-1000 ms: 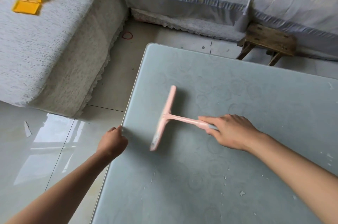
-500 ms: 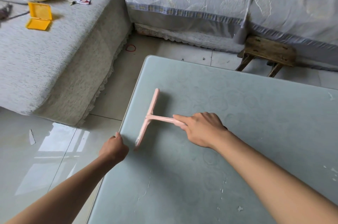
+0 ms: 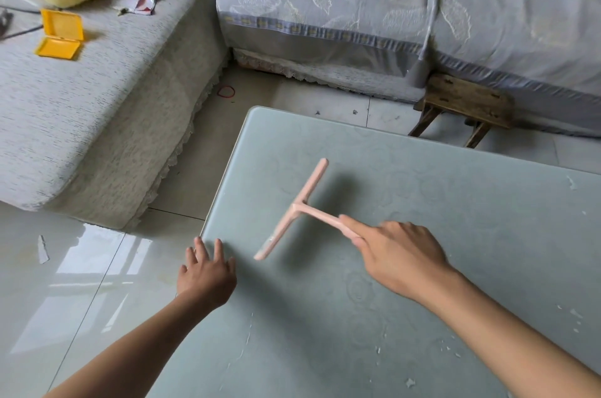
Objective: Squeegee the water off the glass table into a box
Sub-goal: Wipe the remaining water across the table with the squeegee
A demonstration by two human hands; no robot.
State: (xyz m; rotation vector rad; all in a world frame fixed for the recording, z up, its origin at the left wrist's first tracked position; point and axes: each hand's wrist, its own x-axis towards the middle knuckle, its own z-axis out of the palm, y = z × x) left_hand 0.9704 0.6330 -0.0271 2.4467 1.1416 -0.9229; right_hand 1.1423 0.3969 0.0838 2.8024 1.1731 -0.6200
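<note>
Hands apart — right hand (image 3: pixel 400 257) grips the handle of the pink T-shaped plastic squeegee (image 3: pixel 302 207), blade over the pale green glass surface (image 3: pixel 422 316) near its left edge; left hand (image 3: pixel 206 274), fingers spread, lies at that edge. Yellow hinged plastic case (image 3: pixel 60 34) lies open on the grey sofa (image 3: pixel 81 104).

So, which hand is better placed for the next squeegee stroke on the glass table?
The right hand: it grips the pink squeegee by its handle, over the glass table. The left hand lies open at the table's edge, holding nothing.
</note>
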